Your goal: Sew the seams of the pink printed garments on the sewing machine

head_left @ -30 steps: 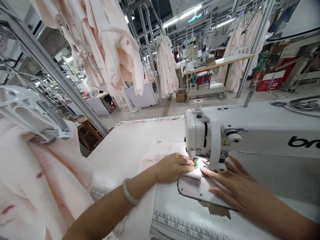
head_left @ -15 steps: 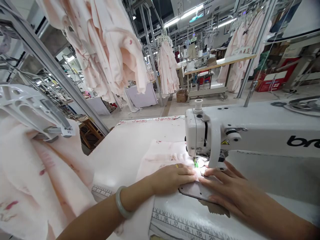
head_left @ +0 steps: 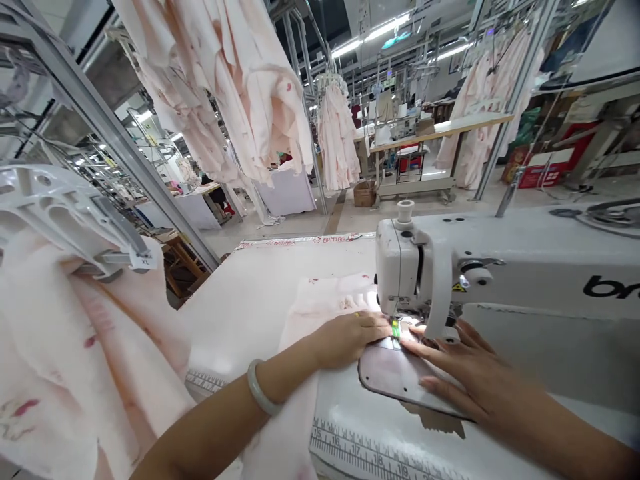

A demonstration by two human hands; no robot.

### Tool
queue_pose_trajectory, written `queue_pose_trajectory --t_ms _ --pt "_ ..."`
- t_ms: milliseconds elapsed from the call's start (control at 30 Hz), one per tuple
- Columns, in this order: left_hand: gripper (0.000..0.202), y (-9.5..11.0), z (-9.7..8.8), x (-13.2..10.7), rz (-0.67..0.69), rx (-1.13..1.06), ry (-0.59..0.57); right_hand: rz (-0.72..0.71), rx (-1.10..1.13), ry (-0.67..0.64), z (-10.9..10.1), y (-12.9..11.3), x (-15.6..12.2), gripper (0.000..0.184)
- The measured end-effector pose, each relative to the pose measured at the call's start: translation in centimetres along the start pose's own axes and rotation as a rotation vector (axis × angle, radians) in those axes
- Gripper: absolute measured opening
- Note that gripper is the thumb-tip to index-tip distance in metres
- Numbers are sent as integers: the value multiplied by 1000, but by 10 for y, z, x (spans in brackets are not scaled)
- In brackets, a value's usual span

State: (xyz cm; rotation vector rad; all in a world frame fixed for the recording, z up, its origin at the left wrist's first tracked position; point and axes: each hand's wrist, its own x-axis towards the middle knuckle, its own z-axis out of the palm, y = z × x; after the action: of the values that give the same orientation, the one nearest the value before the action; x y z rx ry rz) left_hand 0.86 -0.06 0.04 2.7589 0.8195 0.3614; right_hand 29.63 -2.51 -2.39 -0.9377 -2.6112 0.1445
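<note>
A pale pink fabric piece (head_left: 320, 303) with small printed motifs lies on the sewing machine table, its right end at the presser foot. My left hand (head_left: 347, 339), with a ring and a bangle, rests flat on this fabric, its stretched fingertips just left of the foot. On the other side, my right hand (head_left: 463, 370) is spread with palm down, fingertips at the lit needle area and partly behind the machine's guard. A green and yellow piece (head_left: 395, 328) shows at the foot. The white sewing machine (head_left: 405, 260) stands over the metal needle plate (head_left: 395, 370).
Pink garments hang from a grey clamp hanger (head_left: 65, 213) at the left, tagged XL, and from a rail above (head_left: 250, 87). A printed ruler strip (head_left: 370, 453) runs along the table's near edge. Metal posts, other worktables (head_left: 440, 133) and red boxes (head_left: 545, 167) stand farther back.
The fabric under my left hand has moved up and away, baring more of the needle plate. My left hand has shifted slightly forward with it. The camera view has shifted slightly.
</note>
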Motion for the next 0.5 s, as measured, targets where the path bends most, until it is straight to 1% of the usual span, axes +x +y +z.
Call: queue_pose_trajectory --t_ms 67,167,333,500 --pt "41 -1 -1 3 -29 8 -13 26 7 -11 -3 1 1 49" --pt "44 2 -3 4 -56 27 -27 18 -3 3 -6 2 2 48" --pt "42 5 -4 3 -49 38 -17 -12 -31 44 -11 1 6 41" --pt "39 4 -2 2 -45 55 12 -5 -28 42 -13 0 6 41"
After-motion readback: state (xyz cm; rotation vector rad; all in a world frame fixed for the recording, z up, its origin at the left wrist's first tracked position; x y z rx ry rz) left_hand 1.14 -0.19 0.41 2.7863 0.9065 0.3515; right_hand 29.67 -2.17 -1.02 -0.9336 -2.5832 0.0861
